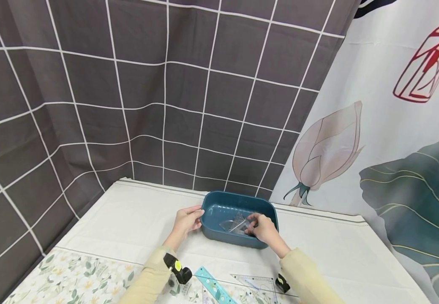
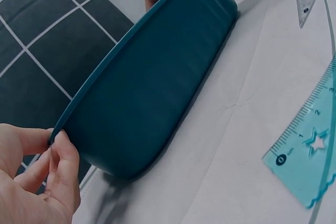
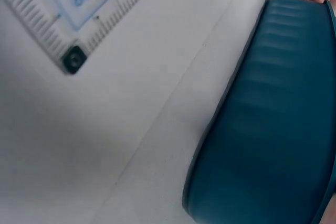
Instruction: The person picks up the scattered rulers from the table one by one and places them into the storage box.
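A dark teal plastic basin with rounded corners stands on the white cloth near the back of the table. My left hand pinches its rim at the left end, thumb and fingers on either side, as the left wrist view also shows. Reaching over the right part of the basin, my right hand has its fingers down inside, at several clear plastic pieces on the basin floor. Its fingertips are partly hidden, so whether they grip a piece is unclear. The right wrist view shows the basin's outer wall.
In front of the basin lie a turquoise ruler with star cut-outs and a clear set square. A flowered cloth covers the table's front. Dark checked curtain hangs behind, with a printed white curtain at right.
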{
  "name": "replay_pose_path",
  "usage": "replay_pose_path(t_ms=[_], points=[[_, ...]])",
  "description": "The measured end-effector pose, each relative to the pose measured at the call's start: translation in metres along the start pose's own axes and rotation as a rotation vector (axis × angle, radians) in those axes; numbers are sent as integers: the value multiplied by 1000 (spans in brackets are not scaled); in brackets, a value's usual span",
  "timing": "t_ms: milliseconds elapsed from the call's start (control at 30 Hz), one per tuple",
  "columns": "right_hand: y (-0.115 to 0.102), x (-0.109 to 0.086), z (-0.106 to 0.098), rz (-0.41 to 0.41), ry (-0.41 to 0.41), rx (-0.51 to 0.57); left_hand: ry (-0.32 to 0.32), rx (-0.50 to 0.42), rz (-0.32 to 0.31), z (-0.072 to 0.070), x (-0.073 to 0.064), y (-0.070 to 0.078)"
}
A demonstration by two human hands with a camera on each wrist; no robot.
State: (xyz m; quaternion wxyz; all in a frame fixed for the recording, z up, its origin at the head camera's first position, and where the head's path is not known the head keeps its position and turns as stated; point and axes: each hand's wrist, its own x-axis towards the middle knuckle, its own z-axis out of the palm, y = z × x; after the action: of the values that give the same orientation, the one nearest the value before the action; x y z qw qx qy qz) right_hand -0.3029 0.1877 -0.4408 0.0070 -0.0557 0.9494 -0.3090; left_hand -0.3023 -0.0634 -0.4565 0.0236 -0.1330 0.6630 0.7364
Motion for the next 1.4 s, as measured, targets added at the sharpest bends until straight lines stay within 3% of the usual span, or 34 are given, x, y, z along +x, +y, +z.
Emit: replay_pose_path(t_ms=[367,633,1133,1400], points=[[2,-2,4,2,18,-38,4,6,1,0,1,-3],[2,-5,8,-104,128,14,7,-3,1,0,1,-3],[-9,-21,7,-291,232,95,4,-9,-11,0,1,0],[-14,-40,-5,-291,233,167,-1,-16,-15,0,1,2]])
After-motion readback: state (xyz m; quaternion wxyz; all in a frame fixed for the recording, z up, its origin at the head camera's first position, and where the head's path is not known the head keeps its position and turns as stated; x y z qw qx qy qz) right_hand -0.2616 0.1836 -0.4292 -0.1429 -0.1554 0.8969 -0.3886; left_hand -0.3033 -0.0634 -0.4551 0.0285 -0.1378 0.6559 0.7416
